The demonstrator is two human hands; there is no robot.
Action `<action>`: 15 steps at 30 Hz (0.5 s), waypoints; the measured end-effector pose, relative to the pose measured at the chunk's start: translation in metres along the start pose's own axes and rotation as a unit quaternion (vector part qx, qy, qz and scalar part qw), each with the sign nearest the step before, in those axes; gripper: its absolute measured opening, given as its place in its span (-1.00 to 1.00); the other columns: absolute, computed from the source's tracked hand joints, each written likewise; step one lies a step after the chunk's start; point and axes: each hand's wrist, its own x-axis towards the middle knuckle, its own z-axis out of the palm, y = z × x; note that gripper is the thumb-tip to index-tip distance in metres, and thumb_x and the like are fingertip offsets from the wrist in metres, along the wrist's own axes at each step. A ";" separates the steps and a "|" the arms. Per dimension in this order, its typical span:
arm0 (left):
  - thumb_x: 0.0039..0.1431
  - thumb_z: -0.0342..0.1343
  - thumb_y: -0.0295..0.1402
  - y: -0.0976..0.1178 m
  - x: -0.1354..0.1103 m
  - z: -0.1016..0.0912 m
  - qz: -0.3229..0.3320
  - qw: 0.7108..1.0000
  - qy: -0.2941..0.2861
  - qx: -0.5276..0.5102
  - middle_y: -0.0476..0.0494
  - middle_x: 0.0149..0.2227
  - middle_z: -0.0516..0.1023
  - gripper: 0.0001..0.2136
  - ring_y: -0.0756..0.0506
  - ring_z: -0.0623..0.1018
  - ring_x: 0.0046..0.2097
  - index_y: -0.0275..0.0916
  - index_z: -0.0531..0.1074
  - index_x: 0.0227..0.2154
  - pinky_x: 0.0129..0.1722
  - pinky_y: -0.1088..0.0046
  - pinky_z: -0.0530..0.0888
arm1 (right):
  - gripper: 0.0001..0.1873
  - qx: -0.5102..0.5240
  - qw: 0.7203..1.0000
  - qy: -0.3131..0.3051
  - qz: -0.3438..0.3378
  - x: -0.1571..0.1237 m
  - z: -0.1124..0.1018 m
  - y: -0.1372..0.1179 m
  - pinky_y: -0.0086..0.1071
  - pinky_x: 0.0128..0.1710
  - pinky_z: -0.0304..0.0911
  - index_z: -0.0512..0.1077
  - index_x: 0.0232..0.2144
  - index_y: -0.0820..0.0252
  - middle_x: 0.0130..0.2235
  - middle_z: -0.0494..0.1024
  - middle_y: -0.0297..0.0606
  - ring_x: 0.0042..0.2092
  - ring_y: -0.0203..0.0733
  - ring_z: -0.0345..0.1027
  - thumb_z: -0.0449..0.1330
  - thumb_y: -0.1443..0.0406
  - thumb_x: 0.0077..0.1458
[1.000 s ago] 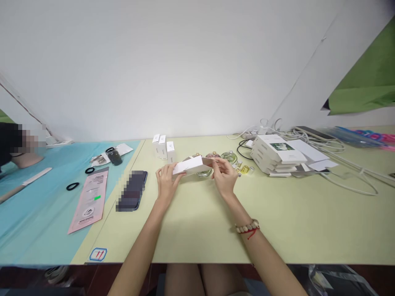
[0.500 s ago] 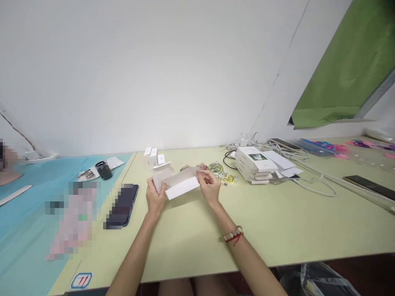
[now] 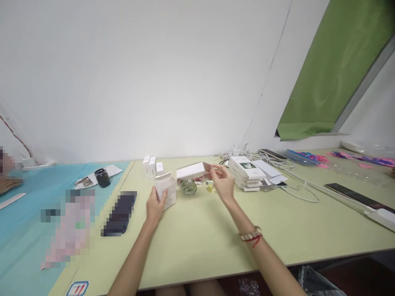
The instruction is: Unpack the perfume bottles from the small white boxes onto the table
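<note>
My left hand is closed round a small white carton with printed text on its side and its top flap raised. A folded white cardboard piece is pinched at its right end by the fingers of my right hand. It hangs above the table, to the right of the carton. Just below it stands a round green glass bottle. A reddish bottle beside that is partly hidden by the cardboard. Near my right fingers lies a small yellow cap-like piece.
Several small white boxes stand by the wall. A stack of white boxes, papers and white cables lie to the right. At left are a phone and a dark jar; another person's hand shows at the edge.
The cardboard piece has moved up and right, apart from the carton, and its outer side now faces me. The carton is turned more upright. My view has shifted slightly.
</note>
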 end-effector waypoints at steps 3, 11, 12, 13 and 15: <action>0.12 -0.11 -0.06 0.005 -0.003 0.000 0.024 0.999 -0.016 0.014 0.00 -0.48 0.34 -0.71 0.00 0.34 -0.47 -0.21 0.16 -0.41 -0.49 0.53 0.23 | -0.64 -0.058 0.990 0.093 -0.087 0.031 -0.041 -0.011 -0.27 -0.31 0.41 0.40 -0.27 0.26 -0.34 0.54 -0.19 -0.36 -0.18 0.46 0.21 0.11 -0.07; 0.13 -0.12 -0.07 0.014 -0.011 0.003 0.074 0.994 -0.065 0.035 -0.04 -0.43 0.37 -0.71 0.00 0.33 -0.46 -0.22 0.21 -0.36 -0.45 0.50 0.25 | -0.59 -0.264 0.898 0.297 -0.189 0.094 -0.180 0.004 -0.41 -0.27 0.31 0.38 -0.16 0.36 -0.22 0.49 0.00 -0.25 -0.21 0.42 0.18 0.19 -0.04; 0.13 -0.12 -0.07 0.015 -0.011 0.003 0.077 0.994 -0.067 0.035 -0.04 -0.42 0.37 -0.71 0.00 0.34 -0.46 -0.23 0.21 -0.35 -0.45 0.50 0.25 | -0.60 -0.280 0.897 0.293 -0.178 0.097 -0.195 0.010 -0.41 -0.28 0.30 0.39 -0.17 0.35 -0.24 0.50 -0.01 -0.26 -0.21 0.42 0.19 0.20 -0.06; 0.13 -0.12 -0.08 0.015 -0.012 0.004 0.079 0.994 -0.068 0.033 -0.04 -0.42 0.37 -0.71 0.00 0.34 -0.46 -0.23 0.22 -0.35 -0.45 0.50 0.25 | -0.62 -0.301 0.898 0.282 -0.154 0.098 -0.208 0.017 -0.41 -0.28 0.30 0.40 -0.19 0.34 -0.26 0.51 -0.02 -0.27 -0.20 0.42 0.20 0.22 -0.08; 0.13 -0.11 -0.08 0.015 -0.012 0.004 0.084 0.994 -0.069 0.029 -0.05 -0.41 0.38 -0.71 0.00 0.34 -0.46 -0.23 0.23 -0.34 -0.44 0.50 0.26 | -0.67 -0.335 0.907 0.239 -0.092 0.097 -0.229 0.030 -0.40 -0.29 0.29 0.41 -0.25 0.31 -0.29 0.52 -0.05 -0.28 -0.19 0.42 0.22 0.25 -0.12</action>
